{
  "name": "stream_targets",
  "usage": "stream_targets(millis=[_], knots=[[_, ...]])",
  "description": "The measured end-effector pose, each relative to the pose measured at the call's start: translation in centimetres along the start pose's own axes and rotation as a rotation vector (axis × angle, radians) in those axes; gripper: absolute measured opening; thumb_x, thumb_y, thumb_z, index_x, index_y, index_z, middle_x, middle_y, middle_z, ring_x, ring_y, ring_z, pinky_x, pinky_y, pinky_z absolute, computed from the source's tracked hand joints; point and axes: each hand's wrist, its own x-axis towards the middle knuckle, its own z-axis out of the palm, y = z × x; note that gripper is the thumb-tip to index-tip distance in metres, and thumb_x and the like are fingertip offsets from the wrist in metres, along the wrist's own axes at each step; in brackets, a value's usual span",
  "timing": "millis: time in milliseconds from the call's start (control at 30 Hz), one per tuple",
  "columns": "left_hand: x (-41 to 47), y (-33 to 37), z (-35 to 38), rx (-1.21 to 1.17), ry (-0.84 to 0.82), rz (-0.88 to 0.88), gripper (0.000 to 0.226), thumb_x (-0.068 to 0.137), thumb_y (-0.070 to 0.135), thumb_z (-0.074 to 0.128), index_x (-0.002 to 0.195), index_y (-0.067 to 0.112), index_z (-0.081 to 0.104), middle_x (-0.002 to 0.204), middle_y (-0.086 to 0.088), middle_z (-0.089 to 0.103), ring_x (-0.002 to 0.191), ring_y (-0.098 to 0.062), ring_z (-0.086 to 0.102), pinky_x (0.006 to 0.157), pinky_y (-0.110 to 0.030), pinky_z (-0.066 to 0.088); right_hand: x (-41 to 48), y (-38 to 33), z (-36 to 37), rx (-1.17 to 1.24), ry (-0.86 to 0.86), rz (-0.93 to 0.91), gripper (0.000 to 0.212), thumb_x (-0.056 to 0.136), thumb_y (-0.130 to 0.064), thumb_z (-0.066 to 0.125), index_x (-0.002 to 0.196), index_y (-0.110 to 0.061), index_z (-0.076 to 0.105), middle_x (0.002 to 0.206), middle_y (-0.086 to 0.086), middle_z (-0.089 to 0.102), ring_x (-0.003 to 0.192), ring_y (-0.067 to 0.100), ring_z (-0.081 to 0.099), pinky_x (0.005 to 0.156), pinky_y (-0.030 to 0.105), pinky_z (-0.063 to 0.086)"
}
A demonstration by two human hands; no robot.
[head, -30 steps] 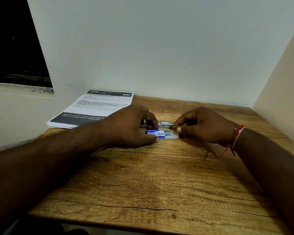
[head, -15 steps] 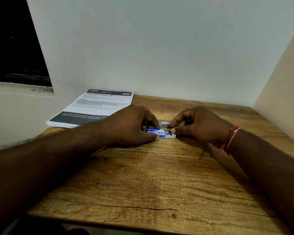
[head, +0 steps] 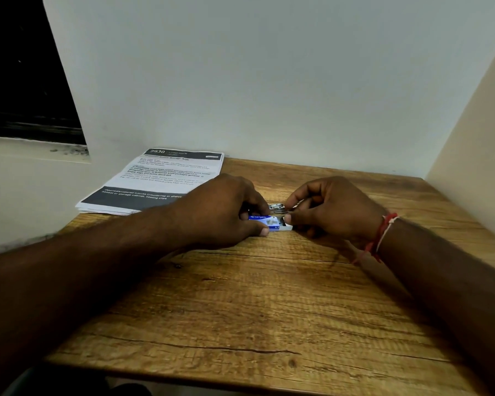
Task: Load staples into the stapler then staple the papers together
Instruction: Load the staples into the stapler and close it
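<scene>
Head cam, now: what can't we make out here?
Head view only.
Staple box: left hand covers its left end; contents too small.
Right hand: curled fingers hide what it pinches.
Metal piece behind the box: stapler or staples, unclear; both hands cover most.
Papers: small print blurred; left forearm covers a corner.

- Left grip (head: 222,211) holds a blue staple box (head: 262,220) flat on the wooden table (head: 269,295).
- Right grip (head: 335,208) pinches the box's open white end.
- Part of a metal stapler (head: 276,207) shows just behind the box.
- Printed papers (head: 169,178) lie at the far left.
</scene>
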Motion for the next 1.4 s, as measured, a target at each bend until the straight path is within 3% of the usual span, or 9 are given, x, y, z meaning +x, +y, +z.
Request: stream_targets(millis=[200,400,667,867,1200,1400], knots=[[0.0,0.0,0.2,0.007,0.013,0.026,0.033,0.089,0.05,0.091,0.119,0.038,0.087,0.093,0.015,0.071,0.086,-0.004,0.067,0.078,-0.034,0.059,-0.4,-0.3,0.6,0.062,0.007,0.007,0.021,0.085,-0.005,0.092,0.103,-0.008,0.08,0.083,0.017,0.083,0.056,0.014,0.073,0.054,0.026,0.062],[0.0,-0.1,0.5,0.001,0.015,0.049,0.033,0.089,0.052,0.091,0.119,0.038,0.086,0.093,0.016,0.07,0.086,-0.004,0.067,0.08,-0.04,0.061,-0.4,-0.2,1.2,0.101,-0.014,-0.008,0.02,0.086,-0.007,0.092,0.101,-0.012,0.08,0.082,0.017,0.083,0.06,0.02,0.074,0.067,0.038,0.065],[0.1,-0.3,0.6,0.001,0.023,0.061,0.035,0.088,0.054,0.091,0.119,0.038,0.086,0.092,0.015,0.07,0.085,-0.005,0.067,0.08,-0.041,0.061,-0.5,-0.3,1.1,0.152,-0.046,-0.009,0.018,0.09,-0.002,0.087,0.106,-0.009,0.08,0.086,0.024,0.082,0.055,0.02,0.069,0.057,0.03,0.06],[0.0,-0.1,0.5,0.002,0.033,0.063,0.035,0.088,0.053,0.091,0.119,0.038,0.086,0.094,0.016,0.069,0.086,-0.004,0.067,0.081,-0.039,0.061,-0.3,-0.1,0.9,0.143,-0.069,-0.03,0.021,0.091,-0.001,0.086,0.11,-0.009,0.08,0.085,0.022,0.082,0.057,0.02,0.07,0.06,0.032,0.06],[-0.1,0.1,0.4,-0.018,0.034,0.045,0.033,0.087,0.051,0.093,0.116,0.036,0.086,0.09,0.024,0.068,0.083,0.001,0.068,0.077,-0.029,0.058,-0.4,-0.2,0.5,-0.068,-0.112,-0.149,0.029,0.086,-0.011,0.093,0.111,-0.025,0.085,0.092,0.0,0.085,0.073,0.006,0.075,0.068,0.023,0.06],[-0.2,0.2,0.4,-0.063,0.05,0.04,0.03,0.085,0.047,0.095,0.11,0.035,0.086,0.093,0.018,0.077,0.08,0.0,0.074,0.078,-0.037,0.065,-0.4,0.0,0.1,-0.229,-0.084,-0.261,0.025,0.081,-0.023,0.098,0.102,-0.03,0.087,0.091,-0.008,0.083,0.08,0.006,0.077,0.075,0.021,0.062]])
